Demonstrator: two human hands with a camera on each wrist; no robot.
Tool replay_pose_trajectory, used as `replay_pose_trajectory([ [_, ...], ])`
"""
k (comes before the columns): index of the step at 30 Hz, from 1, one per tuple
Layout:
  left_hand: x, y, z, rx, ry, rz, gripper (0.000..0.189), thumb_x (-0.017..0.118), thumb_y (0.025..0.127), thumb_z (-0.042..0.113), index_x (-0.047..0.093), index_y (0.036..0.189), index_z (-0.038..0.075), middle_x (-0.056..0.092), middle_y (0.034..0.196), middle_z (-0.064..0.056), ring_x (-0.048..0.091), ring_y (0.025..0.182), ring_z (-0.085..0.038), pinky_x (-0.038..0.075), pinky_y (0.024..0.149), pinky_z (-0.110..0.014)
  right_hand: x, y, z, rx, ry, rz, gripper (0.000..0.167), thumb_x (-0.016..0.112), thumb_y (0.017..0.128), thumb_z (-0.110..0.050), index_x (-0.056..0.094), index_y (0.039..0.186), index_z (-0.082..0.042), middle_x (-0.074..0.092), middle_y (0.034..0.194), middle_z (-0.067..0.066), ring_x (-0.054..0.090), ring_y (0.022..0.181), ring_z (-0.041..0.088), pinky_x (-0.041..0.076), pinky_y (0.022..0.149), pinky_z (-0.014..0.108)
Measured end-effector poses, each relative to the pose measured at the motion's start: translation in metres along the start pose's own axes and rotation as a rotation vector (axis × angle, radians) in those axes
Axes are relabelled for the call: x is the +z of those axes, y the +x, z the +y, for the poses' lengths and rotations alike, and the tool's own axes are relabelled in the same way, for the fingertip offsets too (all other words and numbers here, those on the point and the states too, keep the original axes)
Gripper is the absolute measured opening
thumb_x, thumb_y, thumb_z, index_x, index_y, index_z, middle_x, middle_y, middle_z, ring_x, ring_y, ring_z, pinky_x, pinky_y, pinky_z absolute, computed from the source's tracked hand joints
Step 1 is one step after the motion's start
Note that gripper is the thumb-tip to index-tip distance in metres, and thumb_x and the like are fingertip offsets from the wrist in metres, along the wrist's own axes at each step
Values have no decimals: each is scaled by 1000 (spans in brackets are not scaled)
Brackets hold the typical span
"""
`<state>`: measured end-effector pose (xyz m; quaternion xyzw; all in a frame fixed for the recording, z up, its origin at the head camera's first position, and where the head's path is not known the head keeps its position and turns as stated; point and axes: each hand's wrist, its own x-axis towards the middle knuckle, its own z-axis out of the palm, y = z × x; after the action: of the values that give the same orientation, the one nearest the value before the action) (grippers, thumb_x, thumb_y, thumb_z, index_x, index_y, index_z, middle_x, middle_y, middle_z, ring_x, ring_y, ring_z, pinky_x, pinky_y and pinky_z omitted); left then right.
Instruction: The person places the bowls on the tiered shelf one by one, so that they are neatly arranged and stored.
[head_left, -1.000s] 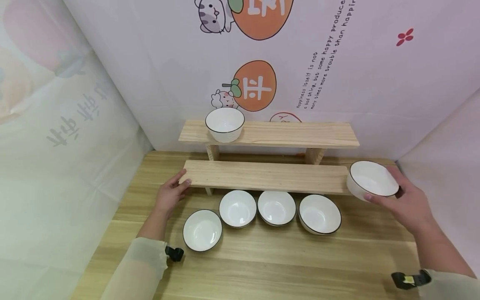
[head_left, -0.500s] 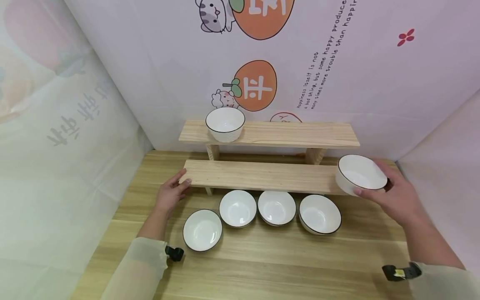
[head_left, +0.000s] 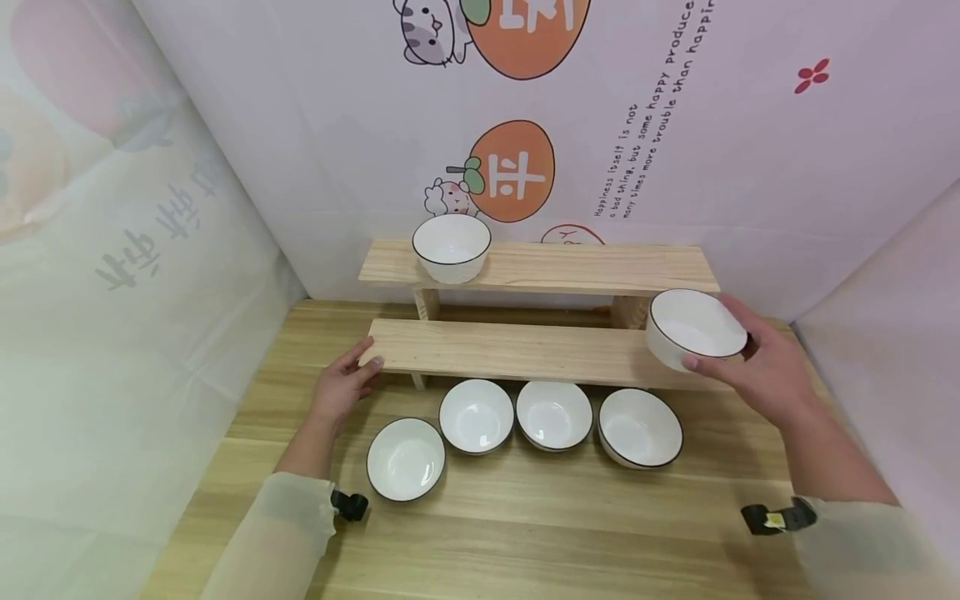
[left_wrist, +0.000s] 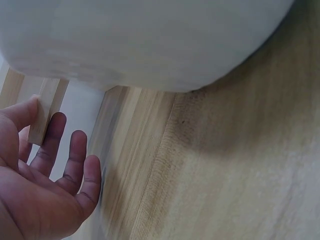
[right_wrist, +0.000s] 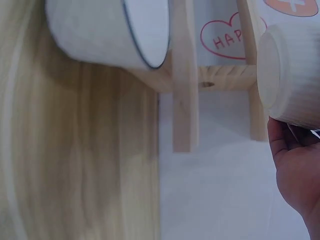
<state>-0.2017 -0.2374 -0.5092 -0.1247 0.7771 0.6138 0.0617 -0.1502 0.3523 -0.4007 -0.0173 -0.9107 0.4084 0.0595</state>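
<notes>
My right hand (head_left: 772, 375) grips a white bowl (head_left: 697, 327) with a thin dark rim, its thumb on the near side. The bowl is held up over the right end of the lower shelf board (head_left: 510, 350); in the right wrist view its ribbed wall and foot (right_wrist: 272, 70) show, raised off the lower board. At the board's left end my left hand (head_left: 343, 387) pinches the edge between thumb and index finger, the other fingers (left_wrist: 75, 155) loosely bent below. A matching bowl (head_left: 452, 250) stands on the left part of the upper shelf (head_left: 585, 265).
Several more white bowls stand on the wooden table: one at the left (head_left: 406, 460) close to my left forearm, the others, including a right-hand bowl (head_left: 640, 428), along the shelf's front edge. A printed cloth wall (head_left: 375, 150) rises behind the shelf, with pale side walls.
My right hand has carried its bowl leftward and away from me, from beside the lower board's right end to over it. The left hand keeps its place on the board.
</notes>
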Motion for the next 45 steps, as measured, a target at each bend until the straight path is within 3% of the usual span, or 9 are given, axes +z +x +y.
replay_pose_trajectory([
  [4,0,1,0,4,1,2,65,76,94,50,52,153,39,40,164,-4,59,128,-26,50,104,-47,4,7,-10,1,15,-21,108,89,83,-38,22,167,-28,35,164,20,45,136,37,34,81,-1],
  [11,-1,0,-1,9,-2,8,64,75,94,50,52,153,39,41,163,-2,60,128,-27,50,104,-47,18,20,-24,-26,81,-50,108,90,83,-32,23,167,-25,32,166,14,44,136,35,35,85,1],
  [18,-1,1,-1,0,-6,15,63,76,94,48,53,152,38,43,162,-2,62,126,-25,51,101,-44,33,30,-43,-37,86,-64,110,92,80,-38,25,166,-26,39,161,20,47,137,35,37,88,5],
  [22,-1,-1,0,-1,-2,21,63,76,94,48,53,152,38,43,162,-3,62,125,-25,52,100,-43,40,36,-55,-23,87,-86,111,91,79,-43,24,166,-30,39,161,19,45,139,33,42,105,27],
  [26,-1,-2,0,5,-6,15,63,76,94,47,53,152,37,44,161,-3,62,125,-26,52,100,-43,46,41,-66,-23,96,-100,113,92,78,-46,22,167,-31,36,164,16,42,143,33,36,113,52],
  [39,-1,-1,0,9,11,15,65,77,92,51,54,151,39,59,145,-9,65,120,-25,53,97,-40,64,55,-93,-18,131,-122,119,93,72,-54,25,166,-30,36,164,12,43,142,29,38,113,50],
  [45,0,-1,0,23,4,-2,65,76,94,49,52,153,37,54,152,-10,63,123,-27,53,99,-42,74,62,-102,-40,118,-101,118,94,70,-56,28,165,-31,41,161,12,47,136,27,40,111,48],
])
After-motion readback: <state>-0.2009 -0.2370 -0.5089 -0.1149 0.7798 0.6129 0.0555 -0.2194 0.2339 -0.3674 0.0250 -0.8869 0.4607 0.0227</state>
